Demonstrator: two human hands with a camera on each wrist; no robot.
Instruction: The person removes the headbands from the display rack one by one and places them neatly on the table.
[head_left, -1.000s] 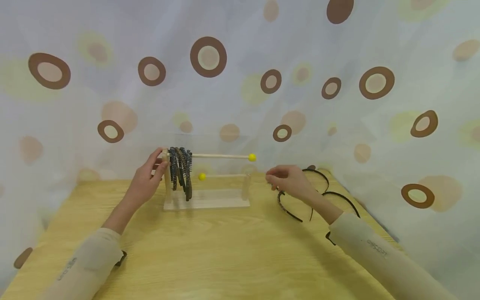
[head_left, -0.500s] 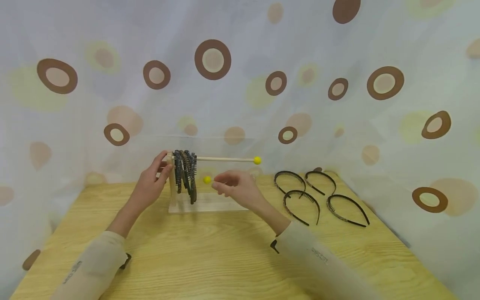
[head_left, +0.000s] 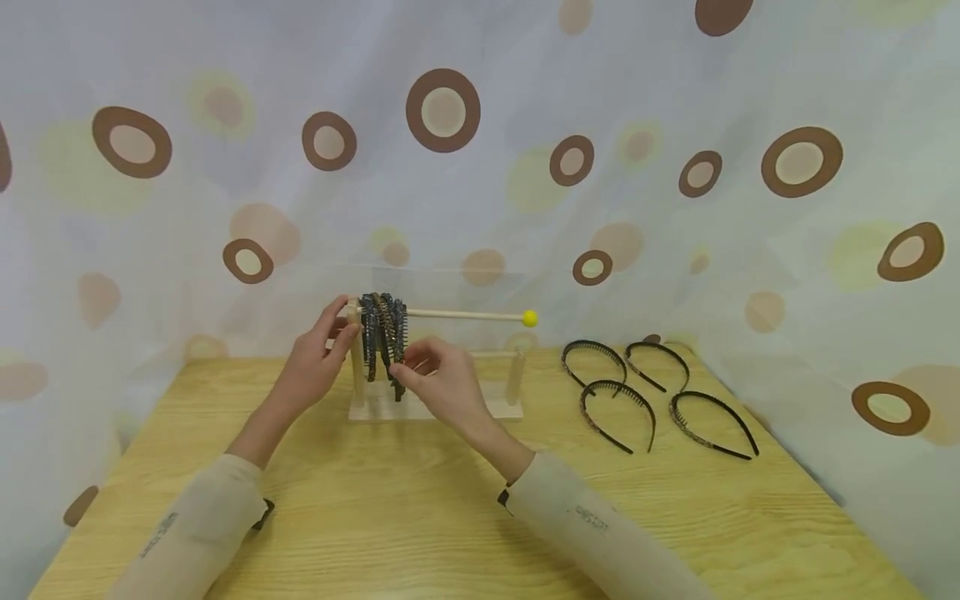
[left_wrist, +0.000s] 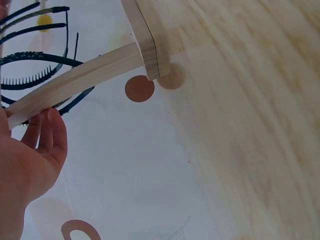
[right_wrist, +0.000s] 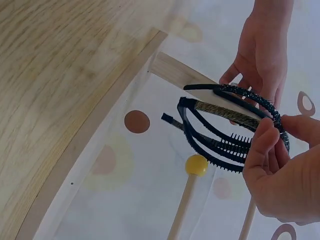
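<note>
Several dark headbands point(head_left: 386, 321) hang from the upper rod point(head_left: 465, 314) of a wooden rack point(head_left: 437, 408), bunched against its left post point(head_left: 357, 362). Some have comb teeth, others glittery bands. At the top of that post, my left hand point(head_left: 318, 354) grips the wood; the left wrist view shows the fingers point(left_wrist: 57, 130) curled behind the post point(left_wrist: 75, 82). My right hand point(head_left: 446, 385) pinches the outermost hanging headband between thumb and fingers. In the right wrist view, my right hand point(right_wrist: 287, 170) has its fingertips on the headbands' point(right_wrist: 225, 112) glittery side.
To the right of the rack, several more headbands point(head_left: 617, 417) lie on the wooden table point(head_left: 420, 508). A yellow ball point(head_left: 529, 318) caps the upper rod's right end. The lower rod's yellow ball point(right_wrist: 196, 165) shows in the right wrist view. A dotted curtain point(head_left: 510, 217) stands behind.
My right hand has moved left from near the loose headbands to the hanging bunch and now pinches a headband there. The left hand stays on the post. The head view has shifted slightly.
</note>
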